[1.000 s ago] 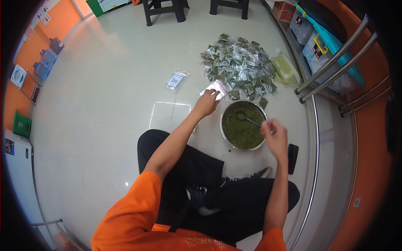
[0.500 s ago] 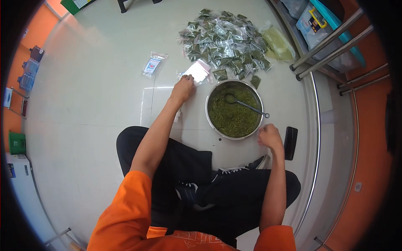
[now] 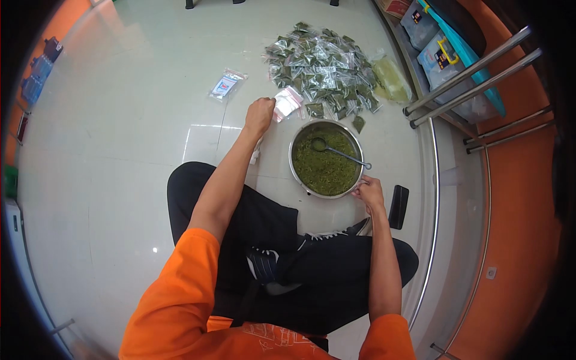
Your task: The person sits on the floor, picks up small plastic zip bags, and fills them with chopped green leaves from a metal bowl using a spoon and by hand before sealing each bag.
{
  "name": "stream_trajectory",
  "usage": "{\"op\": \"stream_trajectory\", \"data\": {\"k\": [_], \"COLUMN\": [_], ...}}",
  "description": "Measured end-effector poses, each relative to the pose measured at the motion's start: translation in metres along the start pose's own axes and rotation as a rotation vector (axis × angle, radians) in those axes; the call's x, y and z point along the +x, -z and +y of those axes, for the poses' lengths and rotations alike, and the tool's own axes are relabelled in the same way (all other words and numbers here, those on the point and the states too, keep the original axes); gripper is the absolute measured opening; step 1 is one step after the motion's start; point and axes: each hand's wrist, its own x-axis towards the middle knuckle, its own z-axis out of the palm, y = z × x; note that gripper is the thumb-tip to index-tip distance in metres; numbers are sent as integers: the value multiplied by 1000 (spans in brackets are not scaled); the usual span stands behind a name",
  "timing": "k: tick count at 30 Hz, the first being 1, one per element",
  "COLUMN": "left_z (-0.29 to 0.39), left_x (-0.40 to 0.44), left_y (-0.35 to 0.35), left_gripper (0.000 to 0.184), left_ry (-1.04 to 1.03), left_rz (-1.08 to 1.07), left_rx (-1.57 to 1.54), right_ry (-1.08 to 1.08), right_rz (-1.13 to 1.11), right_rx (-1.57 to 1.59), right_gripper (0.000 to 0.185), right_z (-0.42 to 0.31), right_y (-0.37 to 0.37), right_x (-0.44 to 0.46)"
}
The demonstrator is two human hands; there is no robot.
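Clear bags [image 3: 288, 104] lay overlapping on the floor [image 3: 126, 174], near the bowl [image 3: 291, 157] of greens [image 3: 324, 173]. The left hand [image 3: 261, 116] curled its fingers at their edge, the right hand [image 3: 369, 192] at the bowl's rim; whether either clamped, I couldn't tell. Picking a bag seemed in hand, calling next for separating just one.

We see a glossy pale tiled floor [image 3: 108, 180] catching bright reflections. On the right we have an orange wall [image 3: 519, 210] with a socket [image 3: 491, 273], metal rails [image 3: 468, 71] and, farther off, storage boxes [image 3: 432, 63]; blue water bottles [image 3: 37, 78] stand far left.
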Motion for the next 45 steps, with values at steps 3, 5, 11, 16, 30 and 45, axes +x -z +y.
{"op": "stream_trajectory", "data": {"k": [3, 5, 11, 16, 30, 45], "left_z": [-1, -1, -3, -21, 85, 177], "left_x": [-4, -5, -9, -4, -24, -119], "left_y": [-1, 1, -3, -23, 89, 97], "left_gripper": [18, 20, 23, 19, 17, 27], "left_ry": [121, 60, 24, -40, 343, 549], "left_rz": [-28, 51, -2, -82, 37, -508], "left_rx": [-25, -45, -94, -277, -860, -2068], "right_ry": [48, 65, 493, 558, 792, 762], "right_rz": [-56, -20, 141, 66, 11, 12], "right_rx": [-104, -319, -749, -622, -243, -145], "right_gripper": [42, 41, 42, 40, 34, 43], "right_z": [10, 3, -48, -81, -103, -100], "right_y": [4, 9, 29, 29, -7, -32], "right_x": [-2, -10, -57, -103, -119, -108]}}
